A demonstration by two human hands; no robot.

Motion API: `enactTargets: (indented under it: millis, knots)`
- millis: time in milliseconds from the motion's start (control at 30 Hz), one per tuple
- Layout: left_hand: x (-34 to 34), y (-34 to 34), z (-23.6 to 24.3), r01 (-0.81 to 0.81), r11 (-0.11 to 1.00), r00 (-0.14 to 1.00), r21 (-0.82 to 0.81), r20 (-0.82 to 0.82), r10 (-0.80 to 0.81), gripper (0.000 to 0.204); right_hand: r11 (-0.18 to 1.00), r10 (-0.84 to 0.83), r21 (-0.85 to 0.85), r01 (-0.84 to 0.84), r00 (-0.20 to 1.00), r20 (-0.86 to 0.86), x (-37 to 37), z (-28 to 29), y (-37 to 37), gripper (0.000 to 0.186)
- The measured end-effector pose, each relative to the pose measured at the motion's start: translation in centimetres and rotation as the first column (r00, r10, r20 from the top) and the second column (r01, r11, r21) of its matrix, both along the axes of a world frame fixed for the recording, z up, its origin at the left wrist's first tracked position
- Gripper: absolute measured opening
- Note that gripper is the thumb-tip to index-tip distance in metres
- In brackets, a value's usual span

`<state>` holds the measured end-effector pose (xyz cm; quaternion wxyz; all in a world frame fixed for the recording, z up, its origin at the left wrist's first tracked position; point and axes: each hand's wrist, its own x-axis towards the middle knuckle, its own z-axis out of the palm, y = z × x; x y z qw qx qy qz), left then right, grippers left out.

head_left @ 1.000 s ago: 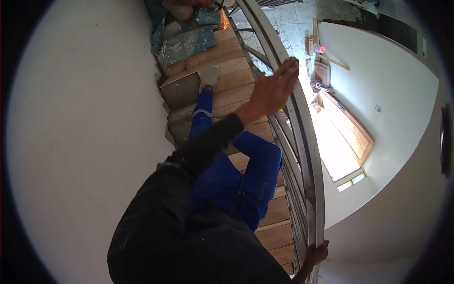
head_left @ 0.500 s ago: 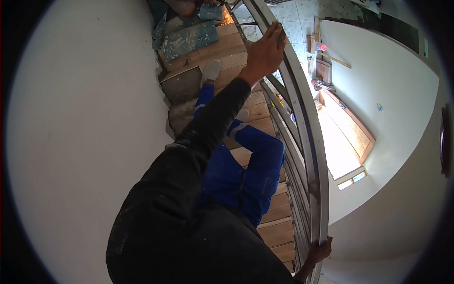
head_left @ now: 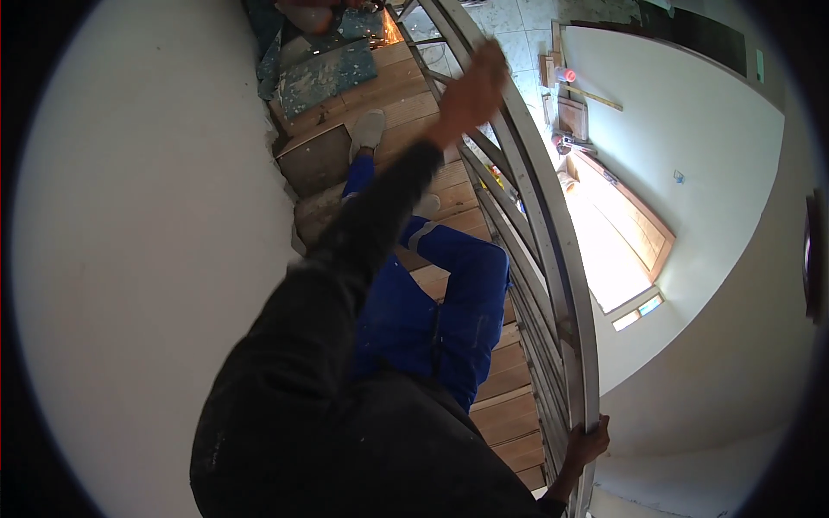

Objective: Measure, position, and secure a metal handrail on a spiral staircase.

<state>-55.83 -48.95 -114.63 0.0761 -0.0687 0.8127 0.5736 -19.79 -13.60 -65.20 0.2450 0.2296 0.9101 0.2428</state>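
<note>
A curved grey metal stair railing (head_left: pixel 566 285) sweeps along the right side of the wooden stairs. My left hand (head_left: pixel 473 97) is over its upper bar near the far end, blurred by motion, its fingers stretched out rather than wrapped; whether the palm touches the metal is hard to see. Closer to me, my right hand (head_left: pixel 589 442) is closed around the same railing, with the fingers on its outer side. My legs, in blue trousers (head_left: pixel 466 276), are on the steps, one shoe (head_left: pixel 368 129) lower down.
Orange sparks (head_left: pixel 390 30) fly at the foot of the stairs, beside a partly visible other person (head_left: pixel 306 13). Paint-spotted dark sheets (head_left: pixel 328 78) lie on lower treads. A white wall (head_left: pixel 147 259) flanks the left. Beyond the railing lie a tiled floor (head_left: pixel 509 43) and wooden pieces (head_left: pixel 572 119).
My left hand has shifted slightly left with the view and is now blurred. My right hand keeps its hold on the railing. The sparks have spread a little.
</note>
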Motion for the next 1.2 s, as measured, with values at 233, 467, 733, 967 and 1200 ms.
enactTargets:
  millis: [233, 467, 733, 967, 1200]
  knots:
    - [12.8, 5.1, 12.2, 0.303, 0.947, 0.916, 0.106, -0.308, -0.258, 0.062, 1.000, -0.004, -0.006, 0.004, 1.000, 0.000, 0.3, 0.3, 0.0, 0.036]
    - [6.3, 2.6, 6.1, 0.043, 0.994, 0.970, -0.096, -0.236, -0.065, 0.050, 0.997, -0.062, 0.037, 0.061, 0.997, 0.036, -0.3, -0.1, 0.9, 0.036]
    - [19.8, 9.1, 22.1, 0.458, 0.863, 0.873, 0.210, -0.287, -0.394, 0.051, 0.998, -0.067, 0.014, 0.067, 0.998, 0.006, 0.1, 0.5, -0.7, 0.039]
    - [12.4, 4.0, 15.2, 0.200, 0.980, 0.918, -0.017, -0.347, -0.194, 0.051, 0.997, -0.070, 0.021, 0.070, 0.998, -0.005, -0.8, 0.2, -1.6, 0.043]
    - [22.9, 14.4, 31.4, 0.680, 0.697, 0.705, 0.229, -0.464, -0.536, 0.057, 0.997, -0.057, -0.049, 0.054, 0.996, -0.070, -1.4, 1.0, -0.4, 0.044]
